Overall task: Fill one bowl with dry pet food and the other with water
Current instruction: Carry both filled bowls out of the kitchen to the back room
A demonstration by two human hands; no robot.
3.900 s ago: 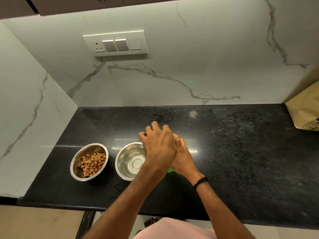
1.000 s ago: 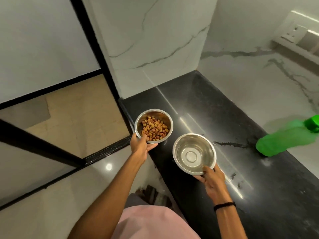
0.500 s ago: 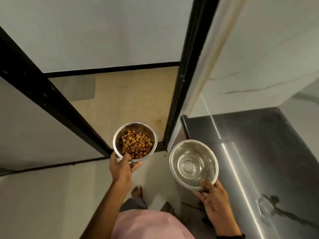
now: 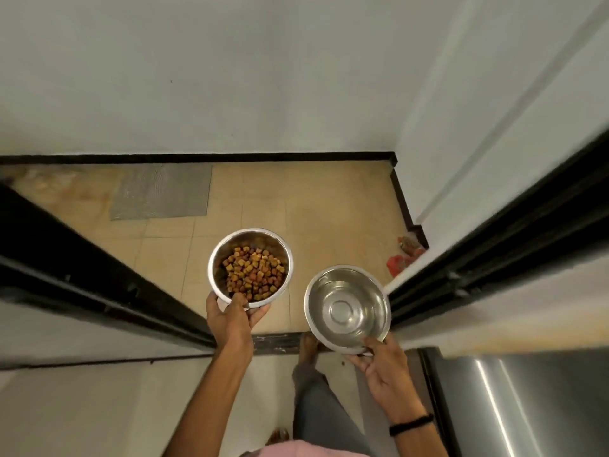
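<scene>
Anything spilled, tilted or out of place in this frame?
No spill: the left hand holds the food bowl upright, kibble inside; the right hand holds the second bowl by its rim. Crumpled red scraps lie on the floor in the corner; whether the second bowl holds water cannot be told.

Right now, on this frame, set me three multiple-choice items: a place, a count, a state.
1. The grey mat lies: A on the tiled floor by the wall; B on a counter; C in a hand.
2. Steel bowls in view: A one; B two; C three.
3. The food bowl is: A set on the floor; B upside down; C gripped by the left hand.
Answers: 1 A, flat on the tiles; 2 B, the second bowl sits in the right hand; 3 C, fingers curl round its rim.
</scene>
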